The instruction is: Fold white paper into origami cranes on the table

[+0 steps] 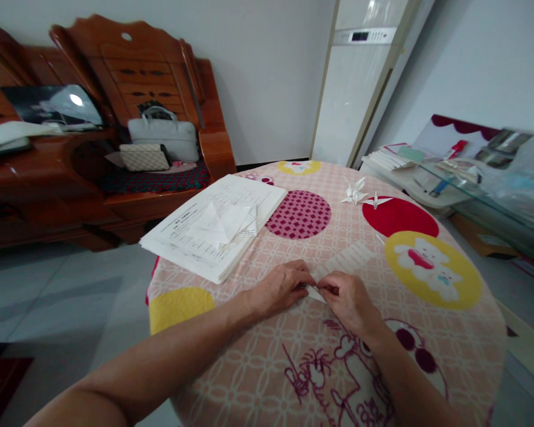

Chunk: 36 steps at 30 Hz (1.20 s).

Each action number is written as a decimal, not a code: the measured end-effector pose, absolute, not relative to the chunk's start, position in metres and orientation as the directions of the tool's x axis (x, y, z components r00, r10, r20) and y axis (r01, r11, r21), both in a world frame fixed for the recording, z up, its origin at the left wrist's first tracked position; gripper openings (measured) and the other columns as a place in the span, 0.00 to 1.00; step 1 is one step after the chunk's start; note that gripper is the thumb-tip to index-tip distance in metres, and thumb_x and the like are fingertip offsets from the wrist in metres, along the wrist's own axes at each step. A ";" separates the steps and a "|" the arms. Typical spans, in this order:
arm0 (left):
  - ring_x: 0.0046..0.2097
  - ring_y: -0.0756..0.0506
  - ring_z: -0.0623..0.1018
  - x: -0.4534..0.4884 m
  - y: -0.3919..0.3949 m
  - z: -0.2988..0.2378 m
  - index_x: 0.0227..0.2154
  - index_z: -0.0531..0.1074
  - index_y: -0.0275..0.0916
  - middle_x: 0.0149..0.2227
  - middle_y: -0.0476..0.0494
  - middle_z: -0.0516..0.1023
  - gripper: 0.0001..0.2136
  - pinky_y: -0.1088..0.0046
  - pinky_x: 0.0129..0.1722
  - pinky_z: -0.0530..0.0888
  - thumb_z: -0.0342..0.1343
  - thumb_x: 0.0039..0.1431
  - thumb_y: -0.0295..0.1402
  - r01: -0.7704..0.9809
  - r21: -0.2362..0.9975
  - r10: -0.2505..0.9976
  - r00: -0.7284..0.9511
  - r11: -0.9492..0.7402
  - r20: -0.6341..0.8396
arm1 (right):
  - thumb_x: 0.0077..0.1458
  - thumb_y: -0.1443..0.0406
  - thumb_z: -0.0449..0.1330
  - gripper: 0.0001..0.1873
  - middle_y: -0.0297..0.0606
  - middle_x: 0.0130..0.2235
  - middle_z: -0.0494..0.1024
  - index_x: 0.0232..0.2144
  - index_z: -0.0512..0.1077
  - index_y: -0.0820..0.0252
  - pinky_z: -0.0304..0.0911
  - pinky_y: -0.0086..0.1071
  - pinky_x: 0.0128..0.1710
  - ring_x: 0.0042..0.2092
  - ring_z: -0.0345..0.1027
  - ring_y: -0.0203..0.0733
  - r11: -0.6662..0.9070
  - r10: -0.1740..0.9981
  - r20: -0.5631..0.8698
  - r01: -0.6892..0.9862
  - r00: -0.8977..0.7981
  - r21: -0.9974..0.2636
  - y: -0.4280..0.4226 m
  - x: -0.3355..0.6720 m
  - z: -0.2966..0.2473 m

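Both hands meet over the middle of the round table, pinching one small piece of folded white paper [315, 293]. My left hand [285, 287] grips its left side with bent fingers. From the right, my right hand [347, 298] pinches its upper edge between thumb and fingers. Much of the paper is hidden by the fingers. Just beyond my hands lies a pale paper strip [349, 259]. Farther back on the right rest several white paper cranes [355, 192]. To the left, loose white paper sheets [225, 222] lie on a thick stack of printed paper [191, 252].
A patterned cloth [249, 367] covers the round table. Behind it on the left stands a carved wooden chair [129, 53] with a grey bag [173, 139]. A tall white air conditioner [347, 89] stands at the back. At right is a cluttered glass shelf [493, 196].
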<state>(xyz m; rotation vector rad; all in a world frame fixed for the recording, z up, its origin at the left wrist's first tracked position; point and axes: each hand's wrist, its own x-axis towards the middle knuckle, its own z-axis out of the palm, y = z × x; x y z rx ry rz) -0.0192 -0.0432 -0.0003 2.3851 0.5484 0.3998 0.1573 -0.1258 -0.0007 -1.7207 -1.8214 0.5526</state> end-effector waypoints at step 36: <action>0.37 0.49 0.73 -0.006 -0.042 -0.002 0.28 0.75 0.35 0.33 0.47 0.72 0.03 0.77 0.37 0.67 0.58 0.55 0.29 0.389 0.624 0.548 0.833 -0.678 0.076 | 0.46 0.70 0.56 0.07 0.38 0.23 0.77 0.23 0.74 0.64 0.53 0.26 0.24 0.26 0.67 0.37 -0.071 0.988 -0.150 0.747 -0.039 -0.662 -0.127 0.170 0.001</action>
